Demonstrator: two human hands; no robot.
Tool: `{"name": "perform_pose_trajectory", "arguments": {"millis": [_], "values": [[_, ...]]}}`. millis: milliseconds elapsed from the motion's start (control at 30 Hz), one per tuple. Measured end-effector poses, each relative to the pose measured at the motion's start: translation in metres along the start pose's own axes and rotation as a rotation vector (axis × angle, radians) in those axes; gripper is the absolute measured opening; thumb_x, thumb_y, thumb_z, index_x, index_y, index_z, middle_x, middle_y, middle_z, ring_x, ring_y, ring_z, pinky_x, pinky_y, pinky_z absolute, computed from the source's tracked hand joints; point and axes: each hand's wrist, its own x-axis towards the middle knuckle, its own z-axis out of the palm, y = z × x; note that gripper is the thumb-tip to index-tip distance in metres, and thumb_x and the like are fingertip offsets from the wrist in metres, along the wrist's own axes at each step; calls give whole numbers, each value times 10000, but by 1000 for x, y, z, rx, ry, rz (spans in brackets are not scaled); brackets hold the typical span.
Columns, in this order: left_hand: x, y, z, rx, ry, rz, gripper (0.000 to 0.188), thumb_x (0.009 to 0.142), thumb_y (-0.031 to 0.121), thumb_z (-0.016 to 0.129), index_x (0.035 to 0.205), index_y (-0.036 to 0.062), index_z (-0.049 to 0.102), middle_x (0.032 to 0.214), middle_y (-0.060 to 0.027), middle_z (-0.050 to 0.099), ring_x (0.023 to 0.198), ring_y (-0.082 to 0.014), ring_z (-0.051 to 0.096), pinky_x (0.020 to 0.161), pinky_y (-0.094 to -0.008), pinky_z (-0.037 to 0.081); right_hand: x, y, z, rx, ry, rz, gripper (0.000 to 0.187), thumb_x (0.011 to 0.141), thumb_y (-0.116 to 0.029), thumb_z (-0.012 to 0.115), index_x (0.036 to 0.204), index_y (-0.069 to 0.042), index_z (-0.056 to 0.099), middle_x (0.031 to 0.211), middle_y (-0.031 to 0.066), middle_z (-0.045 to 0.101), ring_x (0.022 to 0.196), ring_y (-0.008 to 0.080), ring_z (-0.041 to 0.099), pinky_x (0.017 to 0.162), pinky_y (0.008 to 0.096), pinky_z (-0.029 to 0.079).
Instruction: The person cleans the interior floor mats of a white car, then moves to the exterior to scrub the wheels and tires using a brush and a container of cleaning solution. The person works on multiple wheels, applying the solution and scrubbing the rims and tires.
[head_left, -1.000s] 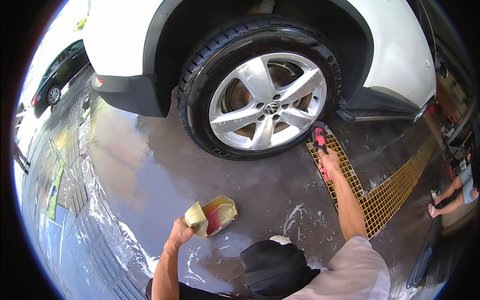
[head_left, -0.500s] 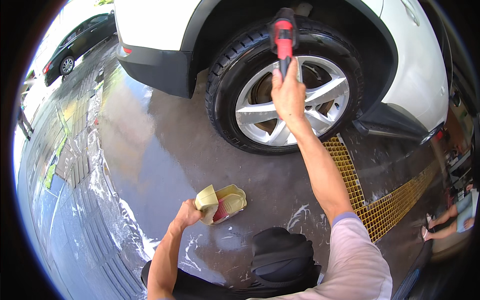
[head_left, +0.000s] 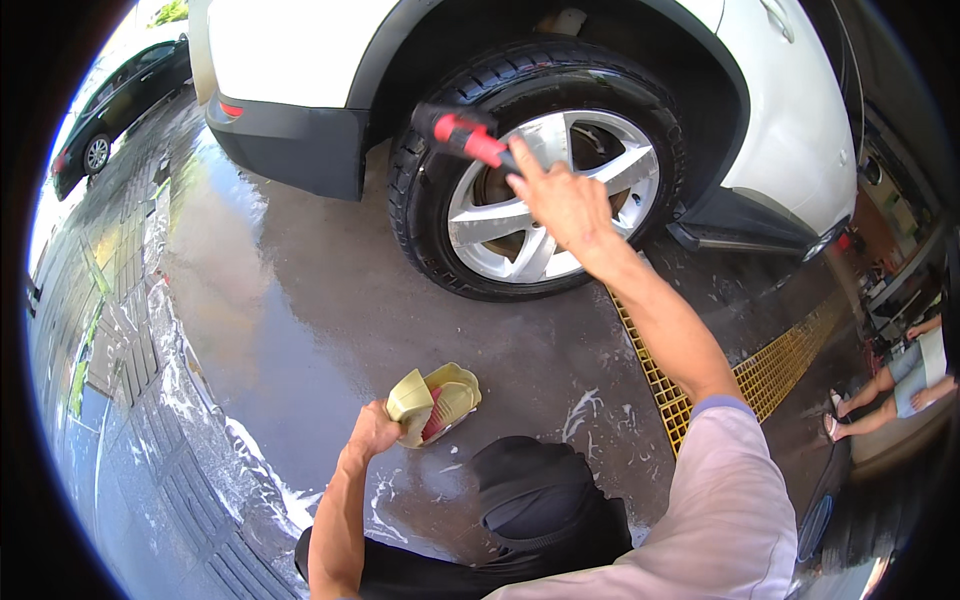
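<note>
My right hand grips the handle of a red and black brush, forefinger stretched along it. The blurred black brush head lies over the upper left of the wet black tire. Beneath my wrist shows the silver spoked rim. Lower down, my left hand is closed round the handle side of a yellowish cut-open plastic jug. Some pink-red matter shows inside the jug. Whether the jug touches the floor I cannot tell.
Above the wheel is a white car with dark lower trim. A yellow floor grating runs to the right. Soap suds streak the wet floor. At the far right a person sits; a dark car stands at the far left.
My right hand has swung the brush from the tire's top down to its upper left, tilting it leftward. The left hand holds the jug in nearly the same place. The view has shifted slightly.
</note>
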Motion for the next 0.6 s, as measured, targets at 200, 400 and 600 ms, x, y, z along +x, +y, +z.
{"name": "perform_pose_trajectory", "arguments": {"millis": [200,400,600], "values": [[3,18,2,-9,-42,35,393,699,120,725,1074,2,728,995,-261,744,984,-418,726,897,-431,566,-26,197,-11,61,186,658,619,1046,-544,452,1563,-208,391,1002,296,731,868,488,724,811,566,572],[-3,19,-2,-48,-16,28,373,709,94,732,1065,-20,723,1005,-263,743,993,-404,733,898,-425,564,-111,250,116,1036,212,1297,568,1050,-596,433,1083,-52,594,728,60,526,476,160,487,385,291,411],[-1,32,-5,-89,-3,-27,383,721,46,687,1100,-8,708,1004,-257,740,1008,-424,714,905,-430,555,-197,153,310,1877,-21,1839,538,1064,-597,348,789,-140,421,596,32,442,456,158,457,395,265,384]]}}
